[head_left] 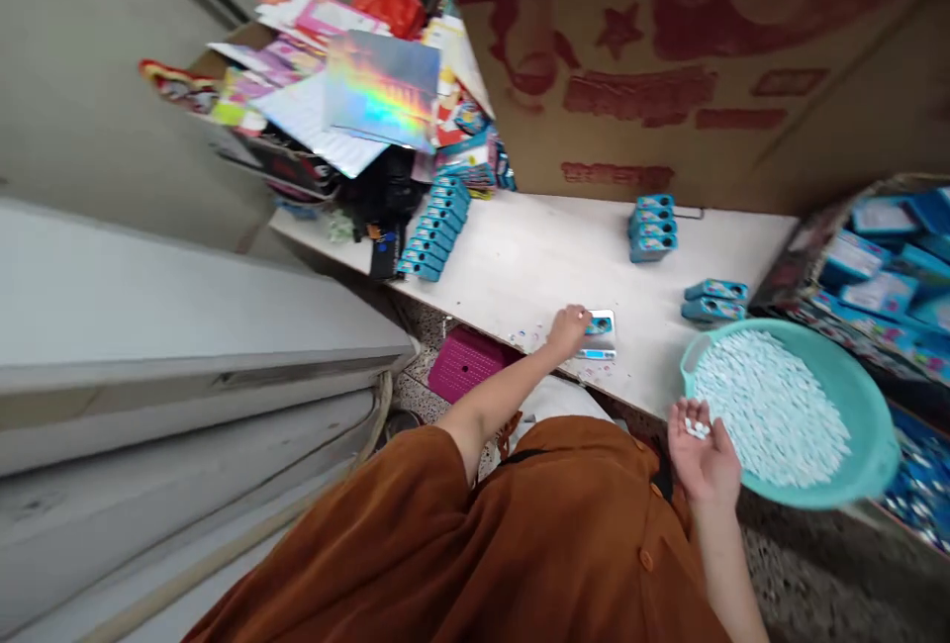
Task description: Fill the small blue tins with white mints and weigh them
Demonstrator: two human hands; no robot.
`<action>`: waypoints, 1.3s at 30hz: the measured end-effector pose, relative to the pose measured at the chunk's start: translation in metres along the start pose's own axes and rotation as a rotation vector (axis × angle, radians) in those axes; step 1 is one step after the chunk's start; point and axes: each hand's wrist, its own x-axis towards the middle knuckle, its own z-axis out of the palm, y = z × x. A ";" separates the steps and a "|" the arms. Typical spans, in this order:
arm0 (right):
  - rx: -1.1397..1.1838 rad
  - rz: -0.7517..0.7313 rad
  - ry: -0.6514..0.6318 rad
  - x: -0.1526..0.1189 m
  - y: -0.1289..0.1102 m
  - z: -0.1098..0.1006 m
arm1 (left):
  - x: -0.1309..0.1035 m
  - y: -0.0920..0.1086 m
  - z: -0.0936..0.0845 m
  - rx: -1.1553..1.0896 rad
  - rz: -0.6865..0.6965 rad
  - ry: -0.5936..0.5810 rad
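My left hand [568,330] is over the left part of a small digital scale [610,341], its fingers pinched together, with a small white bit showing at the fingertips. On the scale lies a small blue box [600,325] with a dark round hole, right beside those fingers. Palm up and cupped, my right hand [704,465] holds several small white tablets [698,429] near the fingers. It is at the left rim of a turquoise basin [880,445], which holds a large heap of the same white tablets [772,406].
Blue boxes stand in a row [436,229] at the left, a stack [654,228] at the back and a pair [713,301] by the basin. A large cardboard carton [630,59] backs the white table [512,247]. Blue packs [880,287] fill a box at right.
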 end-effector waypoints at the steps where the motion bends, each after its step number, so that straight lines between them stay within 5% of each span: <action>1: -0.029 -0.008 -0.004 0.002 0.003 0.002 | -0.002 -0.006 -0.003 0.017 0.006 -0.041; 6: -0.091 -0.035 0.048 0.007 0.027 0.028 | -0.056 -0.068 -0.028 -0.050 -0.107 -0.045; 13: -0.119 0.045 0.106 0.004 0.083 0.073 | -0.159 -0.245 -0.085 -0.116 -0.567 0.243; 17: -0.159 0.060 0.121 0.006 0.110 0.084 | -0.171 -0.336 -0.113 -0.065 -0.641 0.258; 20: -0.191 0.051 0.120 0.005 0.124 0.089 | -0.160 -0.377 -0.124 -0.065 -0.612 0.223; 26: -0.159 0.003 0.190 -0.006 0.136 0.100 | -0.144 -0.400 -0.115 -0.122 -0.642 0.280; 30: -0.136 -0.036 0.194 -0.011 0.139 0.101 | -0.144 -0.394 -0.099 -0.226 -0.901 0.496; 39: -0.044 -0.080 0.173 -0.010 0.141 0.099 | -0.113 -0.383 -0.092 -0.502 -1.086 0.563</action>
